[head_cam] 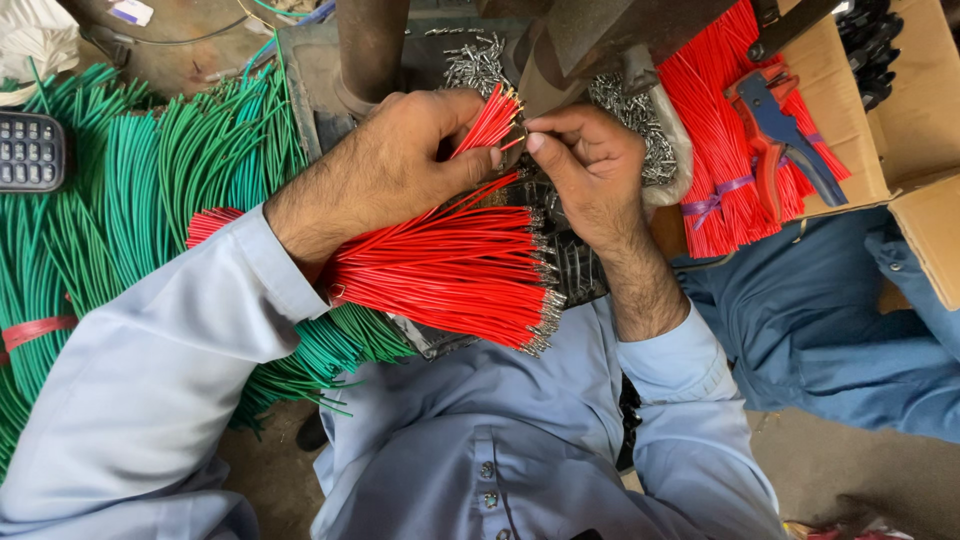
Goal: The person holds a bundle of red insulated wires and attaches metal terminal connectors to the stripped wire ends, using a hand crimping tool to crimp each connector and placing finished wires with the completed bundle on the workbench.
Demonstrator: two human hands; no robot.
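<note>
Red wire bundle (450, 265) at centre, silver metal tips. Green wire pile (150, 180) at 9 o'clock, red tie band (35, 330) round it. More red wires (715, 130) at 2 o'clock, purple band (722, 192). Wire stripper (780, 125) on them: blue body, red grips. Silver terminals (640, 115) at 12. Cardboard box (925, 150) brown. Shirt sleeves (150, 380) pale blue.

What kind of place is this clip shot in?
Most likely a small wire-assembly workshop. The left hand holds a bunch of cut red wires, green wire bundles lie alongside, and a heap of small metal terminals sits by a wire-stripping tool.
</note>
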